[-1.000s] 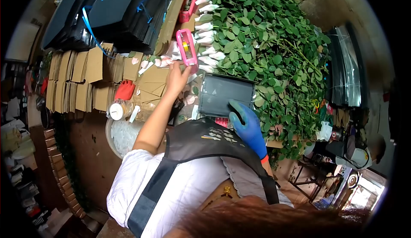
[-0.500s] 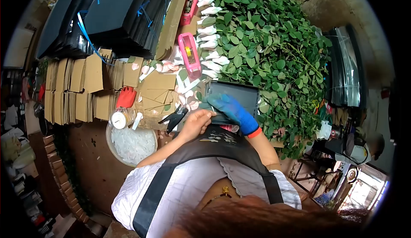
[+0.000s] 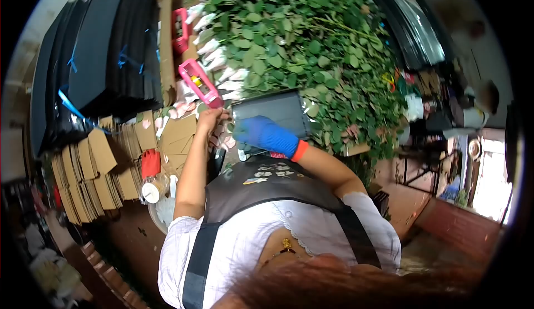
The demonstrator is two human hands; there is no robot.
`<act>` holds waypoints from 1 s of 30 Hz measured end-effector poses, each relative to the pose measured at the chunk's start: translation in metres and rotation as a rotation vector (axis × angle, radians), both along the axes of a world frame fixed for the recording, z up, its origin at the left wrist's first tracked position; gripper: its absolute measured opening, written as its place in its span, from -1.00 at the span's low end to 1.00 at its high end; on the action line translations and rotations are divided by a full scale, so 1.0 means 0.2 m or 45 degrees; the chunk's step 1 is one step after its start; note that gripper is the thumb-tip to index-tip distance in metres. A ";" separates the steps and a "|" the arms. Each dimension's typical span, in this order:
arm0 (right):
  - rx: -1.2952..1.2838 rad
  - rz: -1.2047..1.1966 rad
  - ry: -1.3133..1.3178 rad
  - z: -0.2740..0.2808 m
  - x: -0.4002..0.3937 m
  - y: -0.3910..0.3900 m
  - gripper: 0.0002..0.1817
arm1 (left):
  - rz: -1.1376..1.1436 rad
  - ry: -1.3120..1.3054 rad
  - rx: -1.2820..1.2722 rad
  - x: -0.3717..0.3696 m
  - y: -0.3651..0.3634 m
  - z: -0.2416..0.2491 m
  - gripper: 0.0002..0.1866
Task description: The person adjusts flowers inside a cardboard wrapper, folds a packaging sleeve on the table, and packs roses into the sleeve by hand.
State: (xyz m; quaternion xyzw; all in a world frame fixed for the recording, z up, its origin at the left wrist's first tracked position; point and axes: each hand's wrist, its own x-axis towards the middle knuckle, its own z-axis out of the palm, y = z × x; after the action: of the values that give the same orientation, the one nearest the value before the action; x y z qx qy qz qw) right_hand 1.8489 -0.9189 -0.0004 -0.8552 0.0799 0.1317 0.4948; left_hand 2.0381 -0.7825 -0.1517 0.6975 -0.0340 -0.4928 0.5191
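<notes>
My left hand, bare, reaches forward to the near end of a pink tape dispenser with a yellow core. Its fingertips are pinched together there; whatever they hold is too small to make out. My right hand, in a blue knitted glove with an orange cuff, is over the near left part of a dark tray. Its fingers point left and are blurred. Pale petals lie between the two hands. Beside my left forearm, a black-handled tool is partly hidden.
Leafy stems with white-wrapped heads fill the table beyond the tray. A second pink dispenser stands farther back. To the left are cardboard pieces, a red glove, a lidded jar and stacked black sheets.
My left hand has left my right hand and moved forward and left to the pink dispenser. My gloved hand stays near the tray. The view has shifted and tilted.
</notes>
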 end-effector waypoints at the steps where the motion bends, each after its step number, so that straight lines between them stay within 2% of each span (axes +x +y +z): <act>1: 0.156 -0.048 0.020 0.04 -0.04 0.00 -0.71 | -0.042 0.042 0.101 -0.02 0.01 0.08 -0.68; 3: 0.460 -0.130 0.016 0.12 -0.08 -0.01 -0.70 | 0.214 -0.271 -0.156 -0.09 0.02 0.21 -0.70; 4: 0.849 -0.223 0.115 0.13 -0.14 -0.03 -0.64 | 0.323 -0.472 -0.485 -0.15 -0.02 0.35 -0.68; 5: 0.899 -0.258 0.048 0.18 -0.22 -0.08 -0.62 | 0.320 -0.658 -0.516 -0.19 -0.05 0.43 -0.72; 7: 0.991 -0.301 -0.075 0.32 -0.43 -0.21 -0.58 | 0.014 -1.508 -0.438 -0.31 -0.18 0.72 -0.81; 9: 1.025 -0.401 -0.295 0.22 -0.67 -0.34 -0.55 | -0.216 -1.947 -0.478 -0.43 -0.39 0.87 -0.83; 11: 1.319 -0.709 -0.499 0.19 -0.79 -0.34 -0.71 | -0.326 -2.175 -0.542 -0.56 -0.64 0.91 -0.85; 12: 1.382 -0.879 -0.470 0.14 -0.84 -0.36 -0.55 | -0.402 -2.243 -0.538 -0.61 -0.77 0.89 -0.86; 13: 1.511 -1.062 -0.471 0.11 -0.85 -0.37 -0.61 | -0.476 -2.312 -0.532 -0.65 -0.88 0.85 -0.87; 15: 1.555 -1.271 -0.317 0.11 -0.86 -0.39 -0.69 | -0.889 -2.365 -0.114 -0.73 -1.04 0.77 -0.86; 16: 1.419 -1.319 -0.220 0.09 -0.90 -0.37 -0.71 | -1.067 -2.348 0.160 -0.77 -1.10 0.69 -0.78; 17: 1.282 -1.363 -0.119 0.06 -0.95 -0.33 -0.72 | -0.934 -2.378 0.179 -0.78 -1.16 0.46 -0.61; 18: 1.138 -1.395 -0.017 0.01 -1.00 -0.30 -0.74 | -0.943 -2.283 0.261 -0.79 -1.17 0.47 -0.51; 19: 1.231 -1.255 -0.014 -0.09 -1.08 -0.26 -0.74 | -0.946 -2.187 0.343 -0.80 -1.18 0.49 -0.40; 20: 1.285 -1.316 0.077 -0.17 -1.10 -0.23 -0.74 | -0.947 -2.050 0.295 -0.80 -1.16 0.54 -0.32; 21: 1.272 -1.368 0.103 -0.25 -1.10 -0.21 -0.74 | -0.956 -1.984 0.258 -0.80 -1.14 0.61 -0.36; 22: 1.259 -1.420 0.128 -0.32 -1.10 -0.19 -0.75 | -0.878 -2.051 0.079 -0.79 -1.13 0.58 -0.40; 23: 1.176 -1.455 0.069 -0.40 -1.07 -0.18 -0.76 | -0.789 -2.118 -0.103 -0.76 -1.11 0.55 -0.45; 26: 0.907 -1.568 -0.223 -0.73 -1.01 -0.17 -0.79 | -0.666 -1.913 -0.647 -0.74 -1.02 0.66 -0.49; 28: 0.669 -1.593 -0.511 -1.00 -1.01 -0.16 -0.73 | -0.460 -1.770 -0.788 -0.75 -0.89 0.70 -0.51; 30: 0.430 -1.405 -0.029 -0.95 -1.01 -0.24 -0.68 | -0.298 -1.671 -0.812 -0.76 -0.70 0.73 -0.53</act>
State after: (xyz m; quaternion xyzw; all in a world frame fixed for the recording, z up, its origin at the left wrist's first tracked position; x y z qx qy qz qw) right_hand 1.6466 -0.9661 -0.1909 -0.5974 0.4868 -0.1440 0.6208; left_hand 1.8854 -0.9231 -0.0067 0.6560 -0.5532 0.0074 0.5135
